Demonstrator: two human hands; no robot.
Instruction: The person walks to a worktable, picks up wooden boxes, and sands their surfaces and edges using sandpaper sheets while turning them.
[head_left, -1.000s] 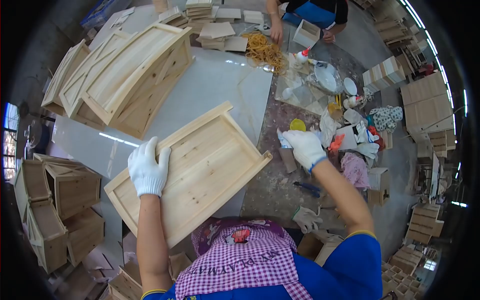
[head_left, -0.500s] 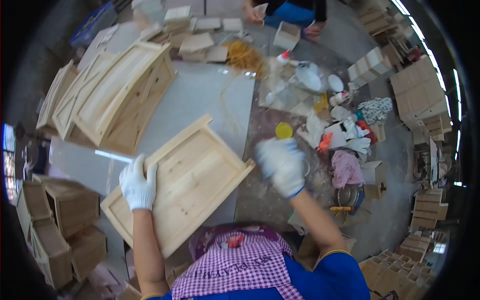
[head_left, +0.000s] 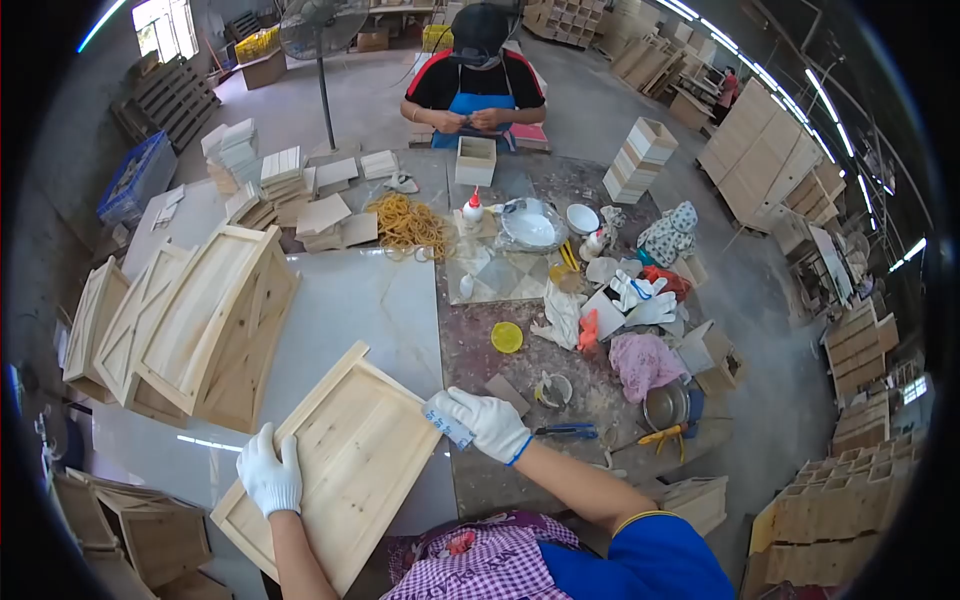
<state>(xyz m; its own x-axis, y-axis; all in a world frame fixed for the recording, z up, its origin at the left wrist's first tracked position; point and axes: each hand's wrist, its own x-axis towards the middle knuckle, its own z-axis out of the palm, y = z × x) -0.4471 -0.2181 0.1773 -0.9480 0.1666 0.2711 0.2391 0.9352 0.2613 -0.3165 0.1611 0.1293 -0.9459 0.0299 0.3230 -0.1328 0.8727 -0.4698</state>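
A pale wooden panel [head_left: 335, 455] with raised edge strips lies slanted in front of me, its near end reaching toward my apron. My left hand [head_left: 270, 470], in a white glove, grips the panel's left edge, thumb over the top. My right hand [head_left: 488, 422], gloved too, is closed on a small piece of sandpaper [head_left: 447, 421] with blue print on its back. The sandpaper is at the panel's right edge, near the upper right corner; whether it touches the wood I cannot tell.
Curved wooden frames [head_left: 205, 325] stand at the left. Behind are rubber bands [head_left: 408, 225], a glue bottle [head_left: 473, 207] and a bowl [head_left: 532, 224]. Pliers [head_left: 567, 431], a yellow lid [head_left: 507, 337] and a pink cloth [head_left: 643, 365] lie right. A co-worker [head_left: 475, 90] sits opposite.
My right hand has moved left and down from above the table to the panel's edge, and the sandpaper now shows. My left hand stays on the panel. The view has tilted up.
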